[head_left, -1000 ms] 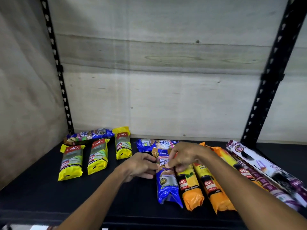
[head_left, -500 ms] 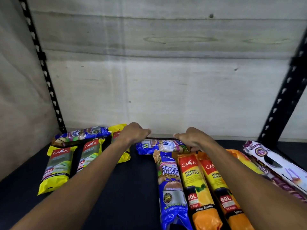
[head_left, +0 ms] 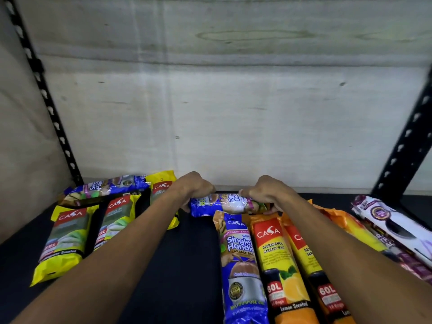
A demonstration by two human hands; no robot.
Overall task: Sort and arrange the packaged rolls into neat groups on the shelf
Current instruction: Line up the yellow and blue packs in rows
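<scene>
A blue garbage-bag roll (head_left: 224, 203) lies crosswise at the back of the dark shelf (head_left: 187, 265). My left hand (head_left: 196, 189) grips its left end and my right hand (head_left: 264, 191) grips its right end. In front of it a second blue roll (head_left: 240, 265) lies lengthwise, beside two orange lemon-scented rolls (head_left: 280, 265) (head_left: 311, 265). Three yellow packs (head_left: 63, 239) (head_left: 117, 220) (head_left: 162, 190) lie at the left, with a third blue roll (head_left: 105, 187) crosswise behind them.
More orange packs (head_left: 346, 220) and purple-and-white boxes (head_left: 392, 218) lie at the right. Black slotted uprights (head_left: 46, 97) (head_left: 404, 146) stand at both back corners. A pale wooden wall (head_left: 222, 113) closes the back and left side.
Both hands have left the lengthwise blue roll, reached to the back and closed on the ends of the crosswise blue roll. The camera has moved closer and lower.
</scene>
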